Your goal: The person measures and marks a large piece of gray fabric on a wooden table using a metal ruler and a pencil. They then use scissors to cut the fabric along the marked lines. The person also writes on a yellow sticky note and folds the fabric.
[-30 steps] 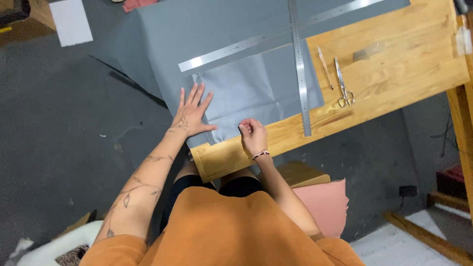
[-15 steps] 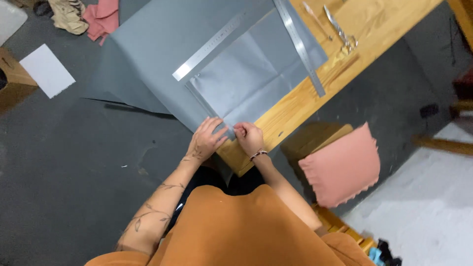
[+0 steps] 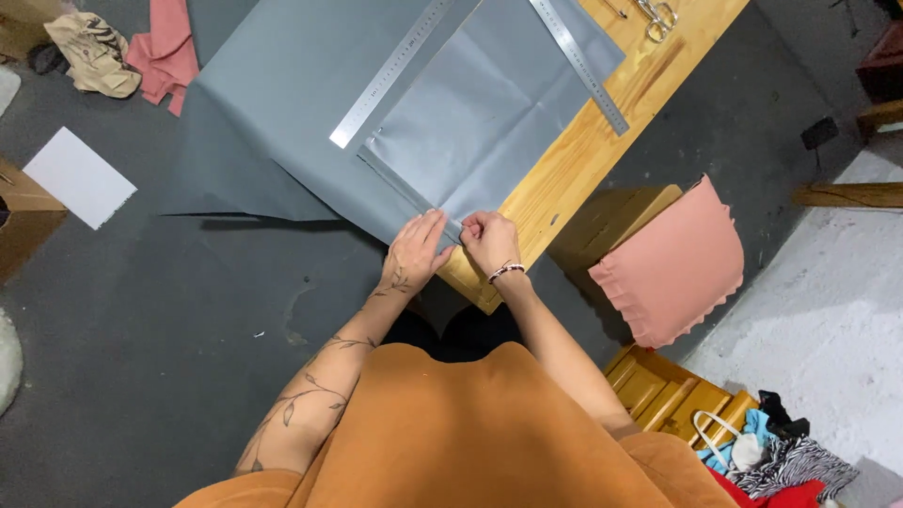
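A large grey sheet of fabric (image 3: 310, 94) lies over a wooden table (image 3: 588, 150) and hangs off its left side. On top rests a lighter grey folded piece (image 3: 489, 103). My left hand (image 3: 417, 248) and my right hand (image 3: 489, 241) meet at the near corner of that folded piece, fingers pinching its edge at the table's front corner. Two long metal rulers lie on the fabric: one (image 3: 390, 71) along the piece's left edge, one (image 3: 578, 64) along its right edge.
Scissors (image 3: 658, 17) lie at the table's far end. A wooden stool with a pink cushion (image 3: 673, 259) stands to the right. A white paper sheet (image 3: 78, 177) and pink cloth (image 3: 165, 52) lie on the dark floor. Clothes and a wooden crate (image 3: 673, 395) sit bottom right.
My left hand, flat and spread on the fabric a second ago, has drawn in beside my right hand at the corner. The view has tilted, so the table now runs diagonally.
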